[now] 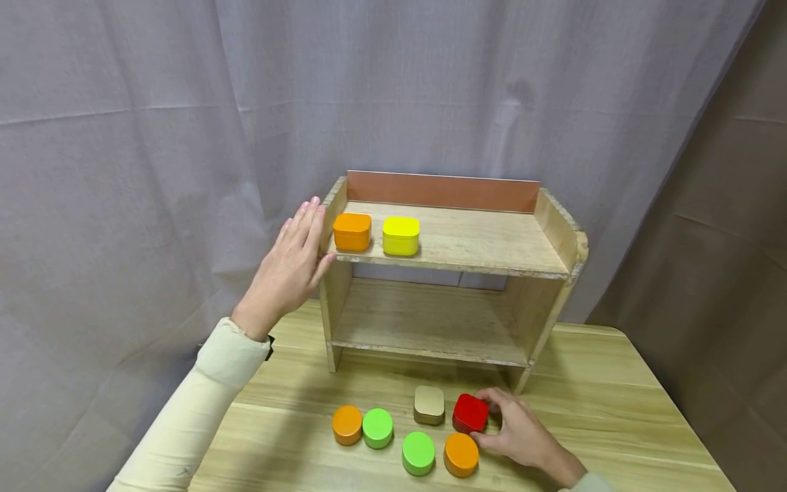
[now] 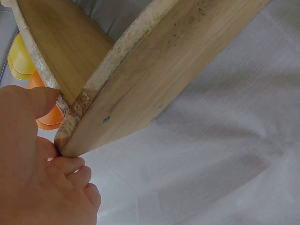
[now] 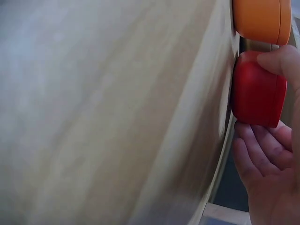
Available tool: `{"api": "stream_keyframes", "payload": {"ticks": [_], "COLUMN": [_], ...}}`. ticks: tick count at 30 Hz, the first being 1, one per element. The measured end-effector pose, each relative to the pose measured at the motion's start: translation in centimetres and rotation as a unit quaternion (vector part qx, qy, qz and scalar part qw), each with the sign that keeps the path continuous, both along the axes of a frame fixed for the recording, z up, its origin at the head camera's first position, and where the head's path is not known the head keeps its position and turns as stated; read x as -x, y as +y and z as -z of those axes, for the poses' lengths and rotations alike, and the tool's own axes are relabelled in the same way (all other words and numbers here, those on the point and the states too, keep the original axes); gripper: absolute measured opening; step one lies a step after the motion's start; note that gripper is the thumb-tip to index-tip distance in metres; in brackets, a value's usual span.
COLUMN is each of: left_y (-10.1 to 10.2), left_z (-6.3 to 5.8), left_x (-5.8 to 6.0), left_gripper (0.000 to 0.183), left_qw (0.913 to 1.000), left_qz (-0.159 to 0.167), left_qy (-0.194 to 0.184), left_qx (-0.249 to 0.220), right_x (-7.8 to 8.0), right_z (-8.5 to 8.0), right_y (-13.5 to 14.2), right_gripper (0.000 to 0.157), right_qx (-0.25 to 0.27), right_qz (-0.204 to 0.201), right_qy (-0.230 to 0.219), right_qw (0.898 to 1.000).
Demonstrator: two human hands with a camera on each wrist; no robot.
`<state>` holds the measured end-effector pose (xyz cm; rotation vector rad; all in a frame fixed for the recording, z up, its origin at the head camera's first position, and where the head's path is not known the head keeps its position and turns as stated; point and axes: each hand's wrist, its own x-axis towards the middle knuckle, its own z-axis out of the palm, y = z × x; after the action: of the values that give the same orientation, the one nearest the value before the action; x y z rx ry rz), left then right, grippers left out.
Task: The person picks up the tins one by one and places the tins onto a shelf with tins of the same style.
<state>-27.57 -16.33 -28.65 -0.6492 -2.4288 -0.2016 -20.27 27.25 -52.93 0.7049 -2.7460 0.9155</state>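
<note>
My left hand (image 1: 292, 258) lies along the left side of a wooden shelf (image 1: 430, 321), fingers straight and thumb at the front edge. In the left wrist view the thumb touches the shelf board's edge and the fingertips meet the side panel (image 2: 136, 79). On the table, my right hand (image 1: 519, 430) holds a red rounded-square box (image 1: 471, 413) between thumb and fingers. The right wrist view shows the thumb on one side of this red box (image 3: 257, 89) and fingers at the other. An orange square box (image 1: 352, 232) and a yellow square box (image 1: 401, 236) sit on the top board.
Near the red box stand a beige square box (image 1: 428, 404) and an orange round box (image 1: 461, 454). Green round boxes (image 1: 419, 453) and another orange round box (image 1: 347, 425) are farther left on the wooden table (image 1: 627, 410). Grey curtain (image 1: 430, 89) hangs behind.
</note>
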Motion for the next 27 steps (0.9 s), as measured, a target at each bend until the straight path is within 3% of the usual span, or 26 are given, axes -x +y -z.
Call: {"api": "stream_keyframes", "payload": {"ticks": [6,15,23,27], "left_y": [0.1,-0.1,-0.1,-0.1], "left_z": [0.0,0.0,0.1,0.1], "left_x": [0.0,0.0,0.0,0.1], "left_gripper": [0.079,0.078,0.078,0.078], "left_qw": [1.0,1.0,1.0,1.0], "left_qz": [0.001,0.001,0.003,0.004], "left_qy": [-0.001,-0.002,0.004,0.006], "left_qx": [0.0,-0.003,-0.003,-0.004], "right_x": [0.1,0.7,0.4,0.3], "right_z": [-0.8,-3.0,-6.2,-7.9], "right_y": [0.0,0.0,-0.6,-0.9], "right_gripper": [0.055,0.053,0.054,0.055], "right_qx": [-0.008,0.011,0.002,0.02], "right_qz": [-0.007,-0.059,-0.093,-0.133], "right_qy": [-0.008,-0.006,-0.001,0.016], "right_qw": [1.0,0.998,0.996,0.991]}}
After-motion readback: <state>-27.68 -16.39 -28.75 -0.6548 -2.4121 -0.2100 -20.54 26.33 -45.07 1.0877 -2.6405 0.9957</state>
